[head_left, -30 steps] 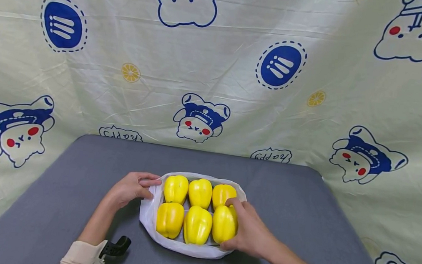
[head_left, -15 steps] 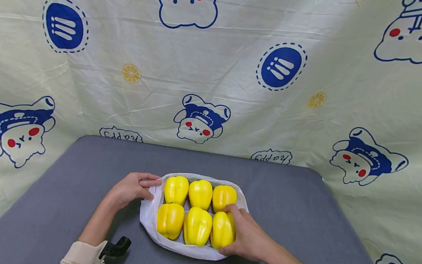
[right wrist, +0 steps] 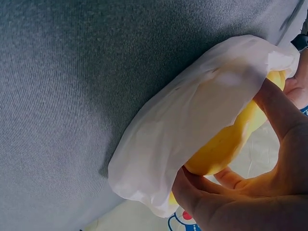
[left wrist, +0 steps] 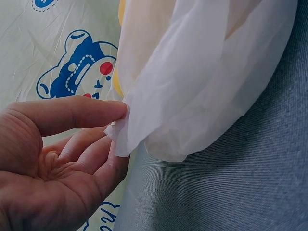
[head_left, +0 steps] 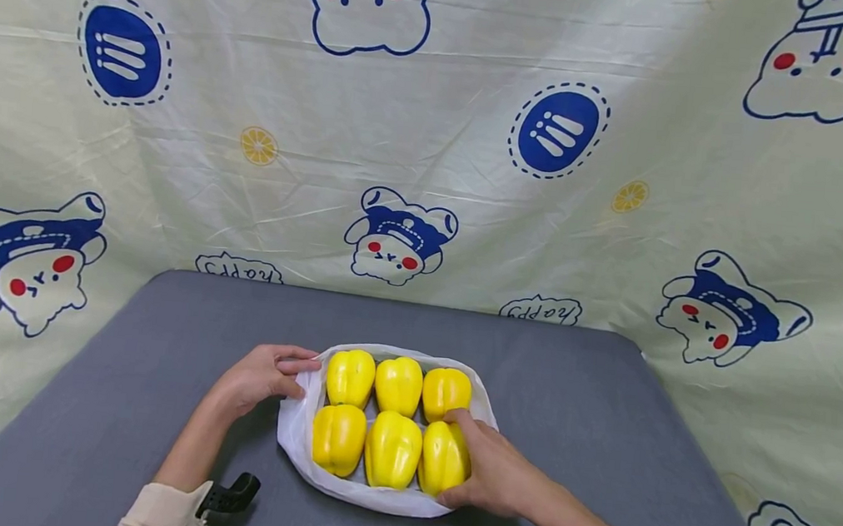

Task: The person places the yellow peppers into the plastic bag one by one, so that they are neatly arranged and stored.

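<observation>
A white bag (head_left: 294, 431) with its rim turned open sits near the front of the table. In it, yellow bell peppers lie in two rows of three. My right hand (head_left: 497, 470) grips the front right bell pepper (head_left: 443, 461), fingers at its far side and thumb at its near side. The right wrist view shows that bell pepper (right wrist: 219, 151) inside the bag's thin wall (right wrist: 159, 130). At the bag's left end, my left hand (head_left: 258, 378) pinches the rim. In the left wrist view, thumb and fingers (left wrist: 82, 113) hold a fold of the bag (left wrist: 192, 91).
A grey cloth covers the table (head_left: 568, 393), reaching past the bag on both sides. Behind it hangs a pale curtain (head_left: 439, 148) with blue cartoon prints. A black band (head_left: 232, 493) is on the left wrist, beside a beige sleeve.
My right hand and the front right bell pepper have shifted slightly towards me and left, settling lower in the bag. More of the bag's right rim shows. The left hand stays put.
</observation>
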Available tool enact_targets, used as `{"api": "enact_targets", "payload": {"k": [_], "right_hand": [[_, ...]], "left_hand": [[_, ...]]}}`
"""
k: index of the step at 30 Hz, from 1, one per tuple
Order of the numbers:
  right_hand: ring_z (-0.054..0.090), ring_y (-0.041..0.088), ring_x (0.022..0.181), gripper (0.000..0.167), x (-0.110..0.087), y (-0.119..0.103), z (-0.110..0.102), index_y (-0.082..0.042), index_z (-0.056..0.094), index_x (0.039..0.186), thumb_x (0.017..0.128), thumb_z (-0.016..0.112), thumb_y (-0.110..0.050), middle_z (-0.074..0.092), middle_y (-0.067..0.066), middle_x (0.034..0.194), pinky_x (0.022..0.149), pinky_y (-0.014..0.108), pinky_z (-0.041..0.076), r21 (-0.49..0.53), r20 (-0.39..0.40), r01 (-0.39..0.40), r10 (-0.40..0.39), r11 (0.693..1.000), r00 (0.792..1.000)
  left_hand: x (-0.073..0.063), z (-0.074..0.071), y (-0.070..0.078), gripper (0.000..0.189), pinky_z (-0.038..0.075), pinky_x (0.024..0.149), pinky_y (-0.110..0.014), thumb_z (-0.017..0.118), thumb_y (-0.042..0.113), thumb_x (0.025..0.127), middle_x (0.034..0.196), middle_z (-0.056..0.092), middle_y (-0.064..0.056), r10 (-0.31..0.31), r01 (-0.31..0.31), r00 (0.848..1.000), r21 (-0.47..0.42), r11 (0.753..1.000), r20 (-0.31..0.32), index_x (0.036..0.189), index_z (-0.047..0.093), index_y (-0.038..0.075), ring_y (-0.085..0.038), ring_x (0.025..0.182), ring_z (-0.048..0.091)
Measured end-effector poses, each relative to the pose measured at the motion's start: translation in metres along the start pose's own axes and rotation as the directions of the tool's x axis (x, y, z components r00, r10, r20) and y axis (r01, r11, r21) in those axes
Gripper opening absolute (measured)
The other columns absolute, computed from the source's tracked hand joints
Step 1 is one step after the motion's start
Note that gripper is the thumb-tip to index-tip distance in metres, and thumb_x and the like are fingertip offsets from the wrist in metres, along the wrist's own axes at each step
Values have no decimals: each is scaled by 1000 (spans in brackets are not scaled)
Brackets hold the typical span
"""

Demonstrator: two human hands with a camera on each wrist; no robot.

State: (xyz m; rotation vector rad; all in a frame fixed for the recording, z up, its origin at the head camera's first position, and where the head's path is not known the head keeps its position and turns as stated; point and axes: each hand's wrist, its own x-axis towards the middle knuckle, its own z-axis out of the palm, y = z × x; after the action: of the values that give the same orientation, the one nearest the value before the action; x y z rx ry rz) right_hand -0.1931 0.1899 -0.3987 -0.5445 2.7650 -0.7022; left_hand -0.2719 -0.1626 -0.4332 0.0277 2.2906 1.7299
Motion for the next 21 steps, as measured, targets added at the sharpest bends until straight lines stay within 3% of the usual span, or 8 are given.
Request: {"api": "enact_targets", "payload": {"k": [21], "right_hand": [[56,22,99,89,3,2,-2,-13,47,135,63,96,-31,64,6,114,87,47,50,5,25,-37,37,999,999]], "left_hand": [[0,1,-2,59,59,93,-38,73,-8,79,130,71,-11,11,-11,1000,-5,1000,-2,136,62,1,-26,124,63]]}}
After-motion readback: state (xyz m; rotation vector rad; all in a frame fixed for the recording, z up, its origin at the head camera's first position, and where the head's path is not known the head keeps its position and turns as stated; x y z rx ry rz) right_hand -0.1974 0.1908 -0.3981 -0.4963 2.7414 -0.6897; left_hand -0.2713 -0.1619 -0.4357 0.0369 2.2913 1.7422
